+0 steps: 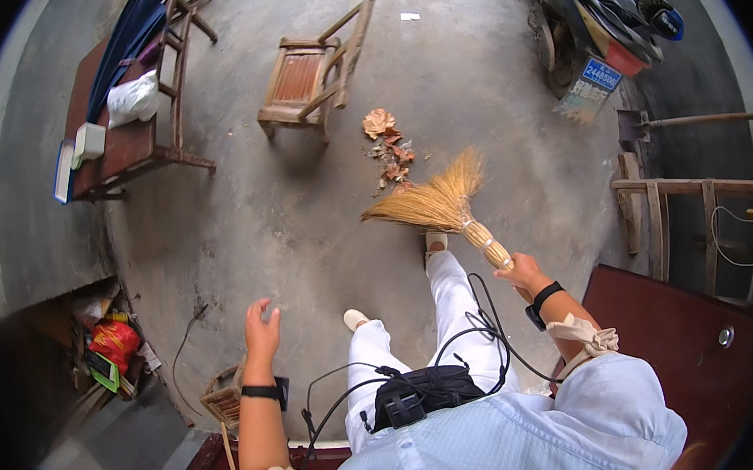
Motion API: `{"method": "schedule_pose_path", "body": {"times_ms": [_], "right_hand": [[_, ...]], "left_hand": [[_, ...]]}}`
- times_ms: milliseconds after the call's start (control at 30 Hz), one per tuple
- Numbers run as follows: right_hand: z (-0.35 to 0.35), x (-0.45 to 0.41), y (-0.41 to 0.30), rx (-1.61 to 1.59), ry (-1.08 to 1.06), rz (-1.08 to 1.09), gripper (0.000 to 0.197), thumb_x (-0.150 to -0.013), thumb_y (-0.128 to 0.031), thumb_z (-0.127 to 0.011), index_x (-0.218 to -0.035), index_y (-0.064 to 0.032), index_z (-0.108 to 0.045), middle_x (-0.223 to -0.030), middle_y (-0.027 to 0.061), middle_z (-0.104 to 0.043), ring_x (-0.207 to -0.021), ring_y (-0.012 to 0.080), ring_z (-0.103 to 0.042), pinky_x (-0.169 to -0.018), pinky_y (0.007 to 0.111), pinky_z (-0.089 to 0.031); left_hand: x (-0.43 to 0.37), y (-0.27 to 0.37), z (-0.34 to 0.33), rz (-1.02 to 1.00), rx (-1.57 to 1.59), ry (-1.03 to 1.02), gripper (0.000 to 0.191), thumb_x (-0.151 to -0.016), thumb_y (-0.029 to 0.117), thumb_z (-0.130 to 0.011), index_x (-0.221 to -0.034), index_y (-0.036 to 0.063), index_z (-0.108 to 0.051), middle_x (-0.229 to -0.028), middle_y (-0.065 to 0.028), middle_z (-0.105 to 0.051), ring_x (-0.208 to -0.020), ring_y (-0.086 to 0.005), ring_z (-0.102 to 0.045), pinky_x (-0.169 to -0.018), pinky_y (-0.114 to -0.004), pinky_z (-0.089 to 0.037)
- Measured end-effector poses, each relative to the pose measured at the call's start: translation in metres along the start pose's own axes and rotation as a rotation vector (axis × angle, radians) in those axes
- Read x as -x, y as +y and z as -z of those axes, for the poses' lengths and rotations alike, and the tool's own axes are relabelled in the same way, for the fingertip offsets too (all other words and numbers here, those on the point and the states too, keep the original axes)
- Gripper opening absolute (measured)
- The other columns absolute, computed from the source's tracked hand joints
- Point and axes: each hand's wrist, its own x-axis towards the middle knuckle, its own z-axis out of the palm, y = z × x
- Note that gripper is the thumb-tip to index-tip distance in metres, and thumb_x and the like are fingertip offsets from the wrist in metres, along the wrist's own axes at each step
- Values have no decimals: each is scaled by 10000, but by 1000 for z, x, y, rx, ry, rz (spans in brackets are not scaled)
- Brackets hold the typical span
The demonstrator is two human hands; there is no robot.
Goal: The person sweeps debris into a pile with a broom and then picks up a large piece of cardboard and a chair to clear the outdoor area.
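Observation:
My right hand (522, 272) grips the bound handle of a straw hand broom (429, 203). The broom's bristles fan out over the floor in front of my forward foot. Just beyond them lies a strip of dry brown leaves (387, 147) and small debris, partly hidden by the bristles at its near end. My left hand (261, 325) is raised at my left side with nothing in it, its fingers slightly curled and apart. Under both hands is a grey concrete floor (216, 242).
A wooden chair (301, 77) stands beyond the leaves. At left, a table (117, 147) bears a white plastic bag and a dark blue umbrella. A motorbike (583, 22), a shovel (633, 126) and a wooden frame (688, 187) line the right wall. A dark red door (666, 317) stands close behind my right arm.

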Motion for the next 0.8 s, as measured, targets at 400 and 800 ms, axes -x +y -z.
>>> {"method": "schedule_pose_path", "body": {"times_ms": [400,800], "right_hand": [[36,-10,185,-136,38,19,641,-618,-38,-695,-1217,-8,-466,-1056,219,-594,-1031,356,-578,-877,390,-461],[-19,-21,185,-533,-133,-478,507,-664,11,-671,-1104,17,-419,-762,125,-570,-569,231,-612,-480,335,-506]], "left_hand": [[-296,314,-179,-309,-275,137,768,-743,334,-730,-1305,-32,-355,-1321,-221,-428,-1245,-344,-395,-1045,-403,-325],[-437,305,-186,-70,-351,-47,540,-807,279,-671,-1199,-12,-442,-1137,-228,-575,-1085,-369,-538,-905,-437,-435]]}}
